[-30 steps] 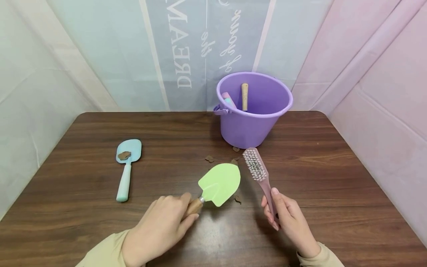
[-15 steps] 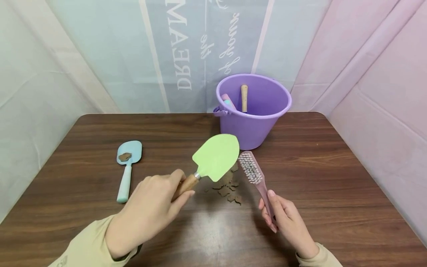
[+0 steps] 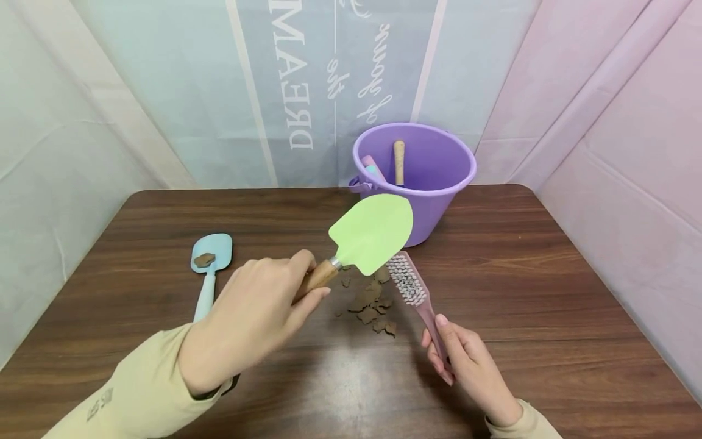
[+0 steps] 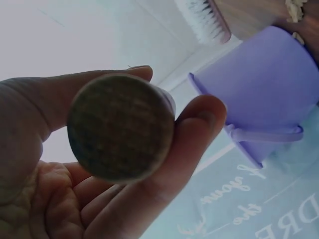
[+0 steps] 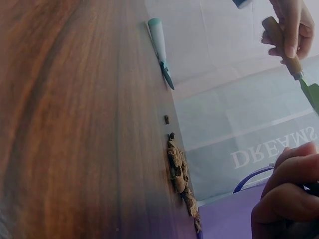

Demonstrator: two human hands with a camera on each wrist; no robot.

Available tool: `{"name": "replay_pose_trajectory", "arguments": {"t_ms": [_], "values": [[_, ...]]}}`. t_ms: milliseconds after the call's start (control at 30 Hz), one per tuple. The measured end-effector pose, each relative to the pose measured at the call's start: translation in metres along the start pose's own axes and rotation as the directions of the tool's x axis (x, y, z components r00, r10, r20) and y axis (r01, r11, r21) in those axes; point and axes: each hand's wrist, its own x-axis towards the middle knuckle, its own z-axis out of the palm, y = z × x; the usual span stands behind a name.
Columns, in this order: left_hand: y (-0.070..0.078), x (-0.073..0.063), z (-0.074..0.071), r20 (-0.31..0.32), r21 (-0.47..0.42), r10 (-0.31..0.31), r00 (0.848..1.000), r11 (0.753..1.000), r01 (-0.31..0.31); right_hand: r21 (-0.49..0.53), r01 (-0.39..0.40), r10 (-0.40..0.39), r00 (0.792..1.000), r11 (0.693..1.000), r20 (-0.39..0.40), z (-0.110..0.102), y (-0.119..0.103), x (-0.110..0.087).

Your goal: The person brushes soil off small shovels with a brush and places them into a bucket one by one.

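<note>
My left hand [image 3: 252, 311] grips the wooden handle of a garden trowel [image 3: 375, 231] with a light green blade. The blade is raised over the table and overlaps the front of the purple bucket [image 3: 433, 213] in the head view. Seen from the left wrist, the round end of the handle [image 4: 119, 127] fills the curl of the fingers. A pink brush [image 3: 408, 280] with white bristles is held by its handle in my right hand [image 3: 471, 366], thumb on top. Between the two tools lies a pile of brown flakes [image 3: 370, 302], partly hidden behind the blade.
A light blue hand shovel [image 3: 221, 245] lies at the left with a brown piece [image 3: 205, 260] on its blade; my left hand hides its handle end. Inside the bucket stand a wooden handle [image 3: 399, 161] and a pink-and-blue handle [image 3: 372, 166]. A printed curtain [image 3: 296, 164] hangs behind the table.
The trowel has risen from over the flakes and moved away toward the bucket, uncovering most of the pile. The brush has shifted slightly left.
</note>
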Motion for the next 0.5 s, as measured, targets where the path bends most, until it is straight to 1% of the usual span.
{"name": "replay_pose_trajectory", "arguments": {"t_ms": [67,200,300,500], "values": [[-0.001,0.007,-0.001,-0.005,-0.001,0.007,1.000,1.000,-0.007,0.002,0.005,-0.005,1.000,1.000,0.000,0.000,0.000,0.000],[-0.002,0.022,-0.004,0.003,-0.024,-0.016,1.000,1.000,0.016,0.012,0.032,-0.033,0.999,0.999,0.009,-0.001,0.001,-0.001],[-0.001,0.030,-0.004,0.019,-0.034,-0.035,0.999,0.999,0.035,0.009,0.017,-0.017,1.000,1.000,0.010,0.000,0.000,-0.001],[-0.002,0.041,-0.002,0.038,-0.047,-0.055,0.998,0.997,0.057,-0.005,-0.024,0.024,1.000,1.000,0.011,0.000,-0.002,-0.001]]}}
